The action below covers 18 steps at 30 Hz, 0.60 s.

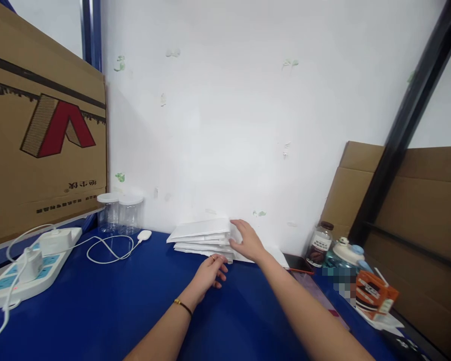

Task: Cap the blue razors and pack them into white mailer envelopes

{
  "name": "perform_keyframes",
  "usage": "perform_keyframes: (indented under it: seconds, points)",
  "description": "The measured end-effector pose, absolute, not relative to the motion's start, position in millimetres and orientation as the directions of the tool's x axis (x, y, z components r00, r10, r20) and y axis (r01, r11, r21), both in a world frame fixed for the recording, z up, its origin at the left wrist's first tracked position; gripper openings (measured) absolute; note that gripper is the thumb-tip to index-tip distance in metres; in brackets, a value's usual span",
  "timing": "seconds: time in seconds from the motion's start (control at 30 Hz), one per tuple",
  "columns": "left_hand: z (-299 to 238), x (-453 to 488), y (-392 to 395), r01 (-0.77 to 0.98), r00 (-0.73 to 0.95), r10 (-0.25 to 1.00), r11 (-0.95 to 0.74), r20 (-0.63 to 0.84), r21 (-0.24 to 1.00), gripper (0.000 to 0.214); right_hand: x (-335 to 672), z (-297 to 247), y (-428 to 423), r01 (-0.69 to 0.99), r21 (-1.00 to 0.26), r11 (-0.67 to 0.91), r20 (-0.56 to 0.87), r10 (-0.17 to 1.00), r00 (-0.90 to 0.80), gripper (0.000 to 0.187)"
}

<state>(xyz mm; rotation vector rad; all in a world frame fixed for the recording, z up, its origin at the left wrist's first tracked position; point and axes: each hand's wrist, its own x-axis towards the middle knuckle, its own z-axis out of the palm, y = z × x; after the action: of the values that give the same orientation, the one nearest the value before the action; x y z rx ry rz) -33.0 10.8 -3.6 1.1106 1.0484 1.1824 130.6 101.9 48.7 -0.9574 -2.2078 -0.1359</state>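
Blue tabletop [108, 306]: white power strip [26, 271] far left, two clear jars [119, 213] by the wall, stack of white envelopes [201, 238] mid-back, brown bottle [319, 245] and orange carton [374, 296] over right.

The envelope stack [203, 238] lies between jars [120, 213] and bottle [319, 244].

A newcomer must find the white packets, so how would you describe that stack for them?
On the blue table, look where it meets the white wall. Between the clear jars and the dark-capped bottle lies the stack of white packets, touched by the right hand. Its neighbours stand upright; it alone lies flat.
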Motion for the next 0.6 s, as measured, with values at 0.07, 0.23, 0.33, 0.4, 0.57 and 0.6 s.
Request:
perform_keyframes:
  seconds: [0.07,0.23,0.33,0.4,0.57,0.6]
  points:
    - [-5.3,-35.4,10.2,-0.204,0.125,0.990,0.096,-0.071,0.974,0.036,104.0,57.8,101.3,0.724,-0.009,0.689,0.633,0.565,-0.530,0.052]
    - [-3.2,-38.9,11.8,-0.448,0.200,0.971,0.208,-0.129,0.869,0.040,78.7,79.8,102.0,0.760,0.074,0.646,0.612,0.572,-0.546,0.023]
    - [3.5,-39.2,13.6,-0.636,0.213,0.971,0.224,-0.111,0.738,0.047,81.2,97.1,84.3,0.713,-0.089,0.695,0.684,0.563,-0.463,0.022]
    - [8.1,-40.0,13.9,-0.735,0.165,0.984,0.172,-0.074,0.655,0.048,88.9,105.0,67.3,0.648,-0.245,0.721,0.731,0.577,-0.365,0.020]
    - [20.3,-37.7,5.5,-0.844,-0.053,0.997,-0.079,0.064,0.530,0.039,124.0,84.0,31.8,0.170,-0.845,0.507,0.517,0.856,0.018,0.024]
    - [23.5,-35.6,2.6,-0.851,-0.083,0.992,-0.122,0.099,0.510,0.039,131.0,72.9,26.4,0.011,-0.922,0.387,0.387,0.922,0.032,0.026]
